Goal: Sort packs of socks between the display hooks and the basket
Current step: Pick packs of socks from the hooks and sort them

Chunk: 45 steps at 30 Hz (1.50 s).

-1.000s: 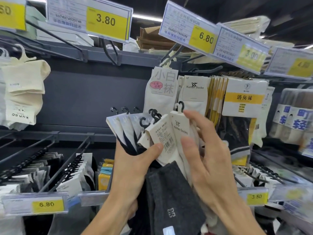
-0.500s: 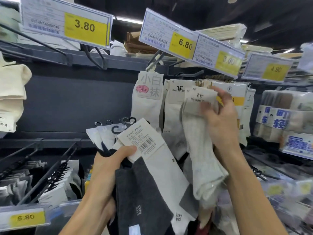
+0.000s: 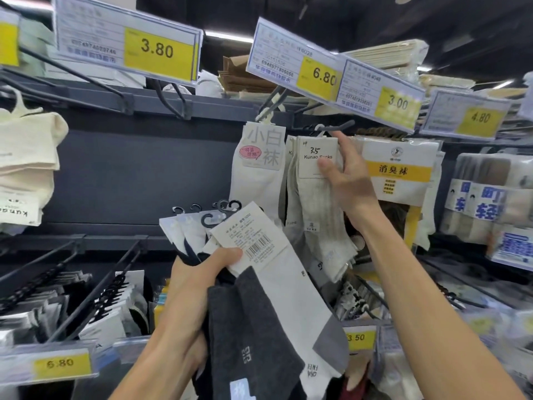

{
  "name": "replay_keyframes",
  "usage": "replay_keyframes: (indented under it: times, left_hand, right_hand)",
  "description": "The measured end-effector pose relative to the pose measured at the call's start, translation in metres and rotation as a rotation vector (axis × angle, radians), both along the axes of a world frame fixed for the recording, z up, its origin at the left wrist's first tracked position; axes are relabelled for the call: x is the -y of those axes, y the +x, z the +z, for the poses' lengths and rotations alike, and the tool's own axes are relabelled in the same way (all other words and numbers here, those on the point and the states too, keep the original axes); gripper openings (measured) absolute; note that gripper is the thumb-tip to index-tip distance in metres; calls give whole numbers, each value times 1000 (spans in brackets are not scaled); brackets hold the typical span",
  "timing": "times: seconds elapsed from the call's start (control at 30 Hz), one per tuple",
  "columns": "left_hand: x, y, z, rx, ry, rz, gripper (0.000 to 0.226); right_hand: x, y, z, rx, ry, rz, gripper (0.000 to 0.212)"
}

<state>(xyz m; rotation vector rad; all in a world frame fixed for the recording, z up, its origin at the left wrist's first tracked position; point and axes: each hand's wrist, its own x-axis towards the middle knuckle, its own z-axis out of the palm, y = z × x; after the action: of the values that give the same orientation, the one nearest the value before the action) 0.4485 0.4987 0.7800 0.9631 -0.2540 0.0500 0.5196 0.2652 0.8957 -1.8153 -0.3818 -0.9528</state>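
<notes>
At the far display hook [image 3: 338,127], a pale sock pack [image 3: 318,206] is pinched by its card [image 3: 313,166] in the right hand [image 3: 347,177]. Nearer, a bundle of packs [image 3: 259,298] is gripped in the left hand [image 3: 196,287].

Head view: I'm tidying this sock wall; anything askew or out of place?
The 3.00 price tag overlaps the right edge of the upper 6.80 price tag, clipping its last digit. The left hand holds a bundle of packs fanned unevenly, the top pack barcode-side out.
</notes>
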Motion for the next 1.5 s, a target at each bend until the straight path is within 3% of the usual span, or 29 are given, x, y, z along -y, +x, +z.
replay_keyframes:
  times: [0.17,0.27,0.37,0.47,0.67,0.77,0.9,1.1,1.23,1.4,1.5]
  left_hand:
    - [0,-2,-1,22,-8,-6,35]
    - [-3,-2,-2,34,-19,3,35]
    - [1,-5,1,75,-18,29,36]
    - [7,-9,4,142,-8,22,35]
    - [7,-15,4,263,27,40,48]
    - [4,-16,5,312,62,54,47]
    - [3,-16,4,277,14,68,46]
    - [4,-17,3,244,18,91,44]
    - [5,-18,4,264,20,87,51]
    - [7,-21,7,352,82,106,51]
    - [7,-22,7,346,94,103,59]
  right_hand:
    - [-13,-24,8,-185,-136,-194,69]
    - [-31,-71,-22,-19,-324,-389,71]
    - [-61,-113,-58,190,-434,-260,49]
    - [-81,-125,-73,24,-561,-174,52]
    - [-75,-120,-76,-86,-419,-75,58]
    - [-69,-117,-76,-151,-352,100,50]
    - [-63,-113,-78,-79,-205,291,39]
    - [-54,-109,-77,1,-12,432,55]
    - [-59,-112,-80,90,-174,336,62]
    - [-68,-115,-84,48,-433,120,40]
    - [-72,-117,-81,43,-451,62,58]
